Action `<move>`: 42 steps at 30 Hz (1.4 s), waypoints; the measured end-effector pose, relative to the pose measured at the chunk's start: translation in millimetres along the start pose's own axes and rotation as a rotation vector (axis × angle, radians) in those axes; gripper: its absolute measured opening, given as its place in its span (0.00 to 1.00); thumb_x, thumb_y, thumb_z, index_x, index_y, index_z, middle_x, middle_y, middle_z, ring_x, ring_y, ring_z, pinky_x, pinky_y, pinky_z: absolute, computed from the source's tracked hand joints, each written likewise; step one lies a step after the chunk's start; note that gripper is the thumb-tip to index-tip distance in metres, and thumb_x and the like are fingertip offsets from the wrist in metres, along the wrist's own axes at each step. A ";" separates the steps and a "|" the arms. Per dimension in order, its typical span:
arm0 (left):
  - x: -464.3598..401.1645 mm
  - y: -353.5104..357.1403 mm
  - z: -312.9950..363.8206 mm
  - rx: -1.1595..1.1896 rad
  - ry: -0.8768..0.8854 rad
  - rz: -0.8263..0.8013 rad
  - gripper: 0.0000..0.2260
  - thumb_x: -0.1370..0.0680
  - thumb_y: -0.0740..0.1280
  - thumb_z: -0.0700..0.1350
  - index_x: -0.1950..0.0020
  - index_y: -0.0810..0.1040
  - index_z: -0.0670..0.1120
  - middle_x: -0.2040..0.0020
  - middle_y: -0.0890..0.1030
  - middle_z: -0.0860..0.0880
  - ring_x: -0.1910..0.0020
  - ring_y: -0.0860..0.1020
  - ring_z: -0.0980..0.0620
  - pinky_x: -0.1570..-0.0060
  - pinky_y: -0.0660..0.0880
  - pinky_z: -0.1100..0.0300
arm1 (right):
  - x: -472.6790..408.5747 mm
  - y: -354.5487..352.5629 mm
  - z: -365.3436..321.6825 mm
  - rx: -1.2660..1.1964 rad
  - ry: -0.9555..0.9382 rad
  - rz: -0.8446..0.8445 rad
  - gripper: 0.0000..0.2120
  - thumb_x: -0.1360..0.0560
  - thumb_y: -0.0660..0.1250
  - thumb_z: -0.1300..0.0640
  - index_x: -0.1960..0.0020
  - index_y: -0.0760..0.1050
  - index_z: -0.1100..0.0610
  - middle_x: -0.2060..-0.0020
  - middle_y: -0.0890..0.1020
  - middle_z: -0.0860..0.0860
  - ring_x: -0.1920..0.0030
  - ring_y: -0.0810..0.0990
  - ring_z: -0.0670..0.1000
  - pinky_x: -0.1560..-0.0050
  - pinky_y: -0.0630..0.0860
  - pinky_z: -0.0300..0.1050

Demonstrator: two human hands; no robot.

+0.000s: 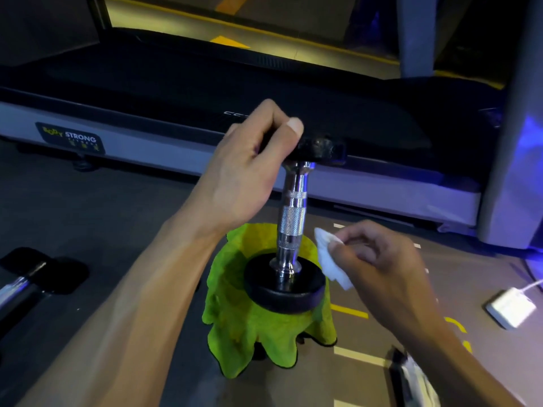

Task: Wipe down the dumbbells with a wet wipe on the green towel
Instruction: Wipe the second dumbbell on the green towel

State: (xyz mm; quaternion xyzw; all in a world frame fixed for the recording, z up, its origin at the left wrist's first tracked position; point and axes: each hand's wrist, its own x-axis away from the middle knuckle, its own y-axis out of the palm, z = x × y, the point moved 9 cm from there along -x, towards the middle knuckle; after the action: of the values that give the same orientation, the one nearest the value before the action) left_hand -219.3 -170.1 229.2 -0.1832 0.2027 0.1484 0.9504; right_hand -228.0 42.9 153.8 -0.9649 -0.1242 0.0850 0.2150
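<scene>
A dumbbell (293, 218) with a chrome knurled handle and black round heads stands upright on a green towel (235, 318) draped over a low support. My left hand (244, 168) grips the dumbbell's upper head, thumb on top. My right hand (379, 268) pinches a white wet wipe (330, 259) just right of the handle's lower end, above the bottom head. The wipe hangs close to the chrome collar; I cannot tell whether it touches.
A treadmill (176, 124) with a "Body Strong" label runs across the back. A second dumbbell (26, 283) lies on the floor at the left. A white adapter with cable (509, 306) sits at the right, a dark packet (411, 380) at the lower right.
</scene>
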 end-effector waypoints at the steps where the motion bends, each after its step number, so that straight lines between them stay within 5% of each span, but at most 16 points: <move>1: 0.9 -0.4 -0.7 -0.004 -0.003 0.009 0.17 0.18 0.60 0.60 0.52 0.74 0.46 0.51 0.80 0.38 0.46 0.78 0.37 0.39 0.72 0.33 | -1.7 8.5 -5.1 -0.022 -0.029 -0.028 0.07 0.25 0.74 0.54 0.60 0.80 0.53 0.70 0.85 0.48 0.71 0.80 0.45 0.69 0.75 0.44; 5: 1.7 -2.6 0.4 -0.013 -0.020 0.036 0.15 0.19 0.61 0.61 0.56 0.72 0.51 0.55 0.78 0.40 0.53 0.76 0.44 0.41 0.73 0.34 | 5.1 35.7 -17.2 0.080 -0.204 -0.152 0.06 0.26 0.77 0.58 0.59 0.82 0.50 0.61 0.86 0.47 0.59 0.85 0.47 0.56 0.80 0.44; 11: 3.1 6.4 7.2 0.024 -0.026 0.004 0.19 0.20 0.63 0.61 0.53 0.74 0.44 0.52 0.79 0.34 0.50 0.78 0.37 0.42 0.74 0.34 | 14.0 46.7 -44.9 0.368 -0.432 -0.163 0.03 0.28 0.77 0.51 0.60 0.84 0.45 0.65 0.79 0.36 0.61 0.79 0.35 0.61 0.69 0.27; 14: 1.8 8.6 10.2 0.048 -0.029 0.003 0.20 0.22 0.64 0.60 0.52 0.75 0.42 0.51 0.79 0.33 0.49 0.78 0.36 0.41 0.73 0.33 | 16.2 59.2 -63.1 0.510 -0.561 -0.074 0.03 0.24 0.71 0.50 0.53 0.84 0.47 0.58 0.84 0.42 0.55 0.84 0.47 0.58 0.80 0.47; 16: 1.2 6.5 8.6 0.057 -0.040 0.011 0.21 0.23 0.64 0.61 0.52 0.75 0.42 0.50 0.80 0.33 0.48 0.78 0.36 0.40 0.73 0.33 | 19.8 61.5 -69.2 0.562 -0.596 -0.028 0.05 0.22 0.69 0.51 0.51 0.83 0.49 0.57 0.83 0.46 0.55 0.83 0.55 0.60 0.80 0.52; 22: 8.3 0.6 6.9 0.082 -0.046 0.012 0.19 0.22 0.65 0.59 0.50 0.76 0.42 0.46 0.80 0.34 0.45 0.78 0.37 0.37 0.72 0.34 | 23.7 77.3 -54.5 0.729 -0.532 -0.315 0.13 0.21 0.58 0.46 0.55 0.77 0.52 0.57 0.79 0.47 0.55 0.81 0.55 0.58 0.78 0.55; 27: 7.0 1.7 6.3 0.091 -0.058 0.004 0.18 0.20 0.65 0.54 0.48 0.76 0.38 0.46 0.80 0.34 0.45 0.78 0.37 0.38 0.71 0.37 | 8.8 47.8 -89.1 0.557 -0.711 0.026 0.06 0.21 0.68 0.55 0.48 0.83 0.52 0.53 0.85 0.49 0.53 0.84 0.55 0.55 0.81 0.50; 30: 5.1 0.5 5.2 0.109 -0.066 0.012 0.22 0.22 0.64 0.59 0.49 0.76 0.38 0.47 0.80 0.33 0.46 0.78 0.37 0.38 0.71 0.37 | 22.3 60.9 -64.5 0.544 -0.703 -0.113 0.06 0.22 0.71 0.58 0.47 0.82 0.48 0.54 0.84 0.48 0.53 0.83 0.53 0.52 0.80 0.46; 34: 0.9 -2.1 0.5 0.129 -0.064 0.017 0.21 0.23 0.64 0.60 0.52 0.75 0.41 0.47 0.79 0.33 0.47 0.78 0.37 0.38 0.71 0.36 | 21.0 46.0 -42.7 0.467 -0.572 -0.207 0.07 0.23 0.71 0.53 0.49 0.84 0.43 0.53 0.84 0.38 0.52 0.82 0.37 0.49 0.71 0.24; 39: -4.4 -2.2 -10.4 0.167 -0.089 -0.002 0.19 0.22 0.64 0.59 0.56 0.71 0.43 0.55 0.75 0.40 0.54 0.72 0.49 0.46 0.69 0.50 | 1.6 35.1 -43.6 0.504 -0.598 -0.156 0.14 0.29 0.71 0.68 0.54 0.83 0.50 0.55 0.82 0.40 0.56 0.80 0.38 0.53 0.75 0.34; 42: -4.0 -3.1 -14.0 0.184 -0.090 0.000 0.15 0.20 0.65 0.58 0.57 0.72 0.47 0.55 0.74 0.42 0.53 0.71 0.51 0.46 0.69 0.51 | -3.4 35.8 -37.4 0.487 -0.538 -0.210 0.12 0.30 0.72 0.66 0.56 0.81 0.49 0.61 0.80 0.36 0.60 0.78 0.36 0.58 0.72 0.31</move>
State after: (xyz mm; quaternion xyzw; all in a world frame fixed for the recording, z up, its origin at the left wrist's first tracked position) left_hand -226.4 -179.4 220.0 -0.0880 0.1727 0.1373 0.9714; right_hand -215.8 -4.1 172.0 -0.8107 -0.2506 0.3398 0.4056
